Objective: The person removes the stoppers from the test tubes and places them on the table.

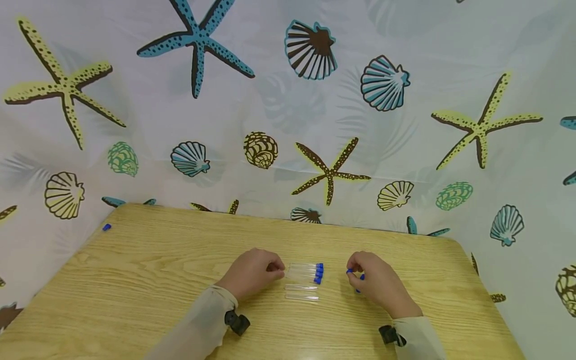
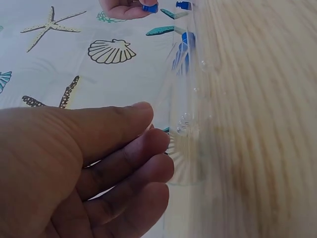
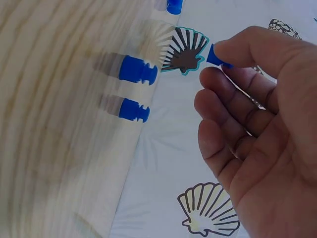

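In the head view, my left hand (image 1: 253, 275) is at the left ends of a row of clear tubes (image 1: 301, 287). Seen from the left wrist, its thumb and forefinger pinch the end of a slanting clear tube (image 2: 166, 79), whose outline is faint. Several tubes in the row carry blue caps (image 1: 319, 274) at their right ends; the two nearest me are uncapped. Across from them, my right hand (image 1: 375, 282) pinches a small blue cap (image 3: 213, 55) between thumb and forefinger. Two loose blue caps (image 3: 137, 70) lie on the table beside this hand.
The wooden table (image 1: 157, 280) has a lone blue piece (image 1: 106, 227) at its far left edge. A white curtain (image 1: 279, 110) printed with starfish and shells hangs behind the table. Black wrist cameras (image 1: 237, 322) sit on both sleeves.
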Demonstrator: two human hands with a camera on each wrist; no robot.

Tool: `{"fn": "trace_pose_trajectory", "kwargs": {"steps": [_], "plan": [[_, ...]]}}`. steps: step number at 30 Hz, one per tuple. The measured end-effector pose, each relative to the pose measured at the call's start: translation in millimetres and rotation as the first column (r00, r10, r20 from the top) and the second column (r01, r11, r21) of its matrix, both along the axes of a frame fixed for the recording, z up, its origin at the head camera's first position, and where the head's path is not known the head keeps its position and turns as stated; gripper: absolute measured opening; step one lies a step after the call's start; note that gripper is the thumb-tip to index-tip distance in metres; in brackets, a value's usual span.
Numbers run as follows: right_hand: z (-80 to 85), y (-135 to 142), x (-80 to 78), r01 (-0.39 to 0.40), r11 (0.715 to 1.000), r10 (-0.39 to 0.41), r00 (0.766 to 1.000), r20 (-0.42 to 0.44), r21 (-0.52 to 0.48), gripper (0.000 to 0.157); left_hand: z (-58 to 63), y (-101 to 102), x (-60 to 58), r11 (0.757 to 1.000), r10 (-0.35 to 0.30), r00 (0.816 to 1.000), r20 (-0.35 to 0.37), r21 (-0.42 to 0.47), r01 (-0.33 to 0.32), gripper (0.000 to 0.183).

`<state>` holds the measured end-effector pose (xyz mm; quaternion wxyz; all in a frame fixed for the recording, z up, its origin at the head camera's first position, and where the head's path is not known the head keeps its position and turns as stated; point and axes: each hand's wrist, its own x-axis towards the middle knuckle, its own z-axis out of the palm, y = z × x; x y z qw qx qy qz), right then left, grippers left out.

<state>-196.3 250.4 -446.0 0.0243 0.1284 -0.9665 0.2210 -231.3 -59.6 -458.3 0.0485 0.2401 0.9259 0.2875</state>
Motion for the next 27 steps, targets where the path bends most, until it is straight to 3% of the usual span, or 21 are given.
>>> {"fn": "trace_pose_trajectory", "kwargs": {"steps": [27], "plan": [[-10.9, 3, -1.6, 0.013, 0.998, -0.016, 0.999, 0.046, 0.062, 0.015, -11.9, 8, 4.6, 0.998, -0.05, 0.997, 0.054, -0.037, 0.052, 0.009]]}}
